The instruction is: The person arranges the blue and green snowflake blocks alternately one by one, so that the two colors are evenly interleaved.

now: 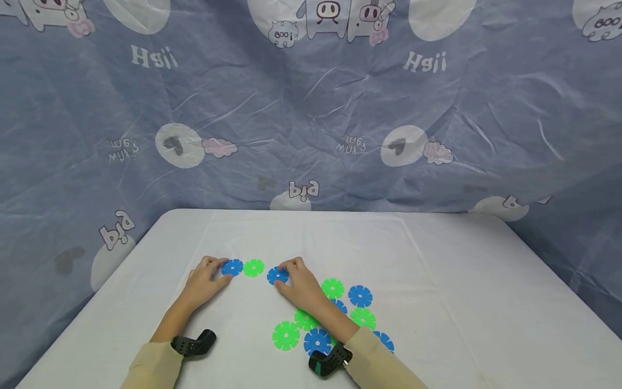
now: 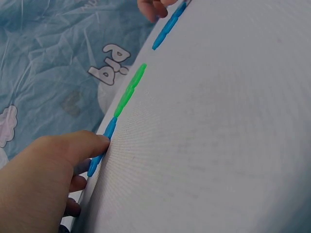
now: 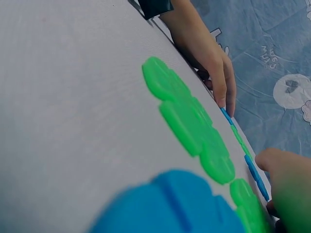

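My left hand [image 1: 203,281] pinches a notched blue flower-shaped disc [image 1: 233,267] at the left of the row, thumb on the near edge and a finger on the far one. Right against it lies a green flower-shaped disc [image 1: 254,268]. A second blue disc [image 1: 277,275] sits a small gap to the right of the green one, held between the thumb and fingers of my right hand [image 1: 301,283]. In the left wrist view the green disc [image 2: 130,91] shows edge-on, flat on the table. My right hand [image 3: 289,187] partly hides its disc in the right wrist view.
Several loose green and blue discs lie around and under my right forearm, among them a green disc [image 1: 285,336] and a blue disc [image 1: 360,296]. A white cloth covers the table [image 1: 457,302]. Behind it hangs a blue patterned curtain [image 1: 272,108].
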The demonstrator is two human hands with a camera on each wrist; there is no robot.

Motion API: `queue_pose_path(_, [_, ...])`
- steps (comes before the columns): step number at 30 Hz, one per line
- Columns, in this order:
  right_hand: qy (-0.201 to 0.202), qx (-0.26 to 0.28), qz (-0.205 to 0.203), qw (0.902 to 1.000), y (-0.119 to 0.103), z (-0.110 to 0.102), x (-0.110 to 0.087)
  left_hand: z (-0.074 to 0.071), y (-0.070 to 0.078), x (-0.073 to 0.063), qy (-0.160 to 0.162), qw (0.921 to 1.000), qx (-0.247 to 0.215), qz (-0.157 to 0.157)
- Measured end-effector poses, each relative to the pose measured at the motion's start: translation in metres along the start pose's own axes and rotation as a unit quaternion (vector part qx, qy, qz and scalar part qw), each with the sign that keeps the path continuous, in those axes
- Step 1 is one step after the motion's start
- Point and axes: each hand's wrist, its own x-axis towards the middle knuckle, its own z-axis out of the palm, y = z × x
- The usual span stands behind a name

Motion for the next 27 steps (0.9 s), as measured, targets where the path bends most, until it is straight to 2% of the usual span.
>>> queue_pose_path(6, [-0.001, -0.058, -0.037, 0.9976, -0.0012, -0.0034, -0.0030, 0.0015, -0.0010, 0.0001, 0.002, 1.0000, 0.005, -0.003])
queue_pose_path(14, [-0.013, -0.082, -0.030, 0.9961, -0.0028, -0.0053, -0.0028, 0.0004, 0.0013, -0.0004, -0.006, 0.9999, 0.001, -0.014])
queue_pose_path(27, [-0.028, -0.099, -0.024, 0.9944, -0.0024, -0.0038, -0.0020, 0.0006, 0.0009, 0.0007, -0.005, 0.9999, 0.002, -0.013])
